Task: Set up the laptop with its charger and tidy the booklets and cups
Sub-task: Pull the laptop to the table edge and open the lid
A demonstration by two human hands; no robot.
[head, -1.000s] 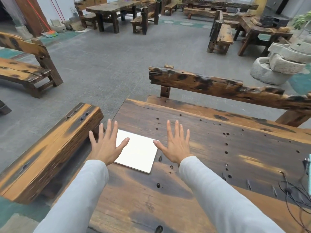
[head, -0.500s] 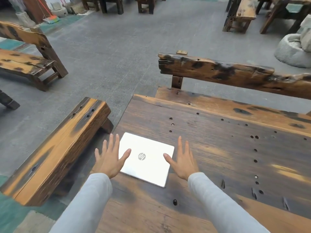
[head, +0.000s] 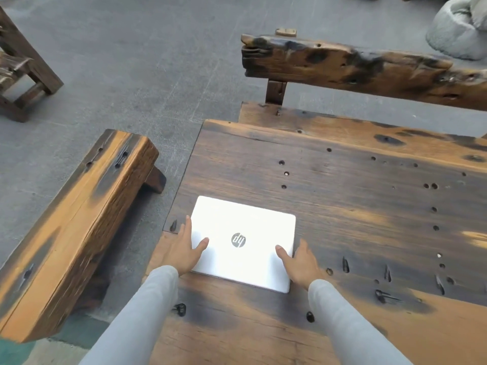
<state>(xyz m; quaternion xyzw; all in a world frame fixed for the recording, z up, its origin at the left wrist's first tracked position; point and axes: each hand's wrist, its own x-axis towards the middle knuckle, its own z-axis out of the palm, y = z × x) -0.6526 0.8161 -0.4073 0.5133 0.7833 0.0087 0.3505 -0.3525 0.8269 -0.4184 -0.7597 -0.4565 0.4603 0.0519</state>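
Observation:
A white closed laptop (head: 245, 222) with a round logo on its lid lies near the left end of a dark wooden table (head: 355, 206). My left hand (head: 181, 251) holds its left edge, thumb on the lid and fingers along the side. My right hand (head: 300, 264) holds the right edge the same way, thumb on the lid and fingers down the side. Both arms wear grey sleeves. No charger, booklet or cup is in view.
A thick wooden bench (head: 73, 219) stands just left of the table, with a narrow gap between them. Another bench with a rough backrest (head: 342, 64) runs along the table's far side. A stone basin (head: 453, 30) sits at the top right on the grey floor.
Both hands have come down from hovering spread above the laptop to its two side edges, thumbs now on the lid. The view has tilted downward and closer.

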